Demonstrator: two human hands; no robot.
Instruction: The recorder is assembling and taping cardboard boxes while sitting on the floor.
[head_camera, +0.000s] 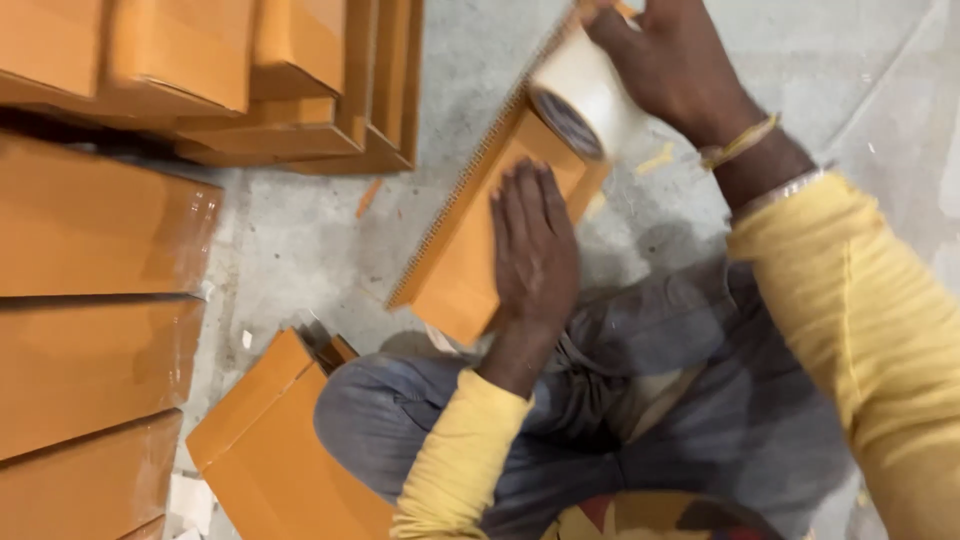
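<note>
A flat orange cardboard box (455, 265) lies on the grey concrete floor in front of my knees. My left hand (533, 245) presses palm-down on the box's top, fingers together. Above the far end of the box, my right hand (672, 60) grips a roll of clear packing tape (585, 95), tilted so its hollow core shows. I wear yellow sleeves, and thin bangles circle my right wrist.
Stacks of orange boxes (95, 300) line the left side, some wrapped in shiny film. More orange boxes (250, 80) pile at the top left. Another flat orange box (270, 450) lies by my left knee. Bare concrete floor (300, 240) runs between them.
</note>
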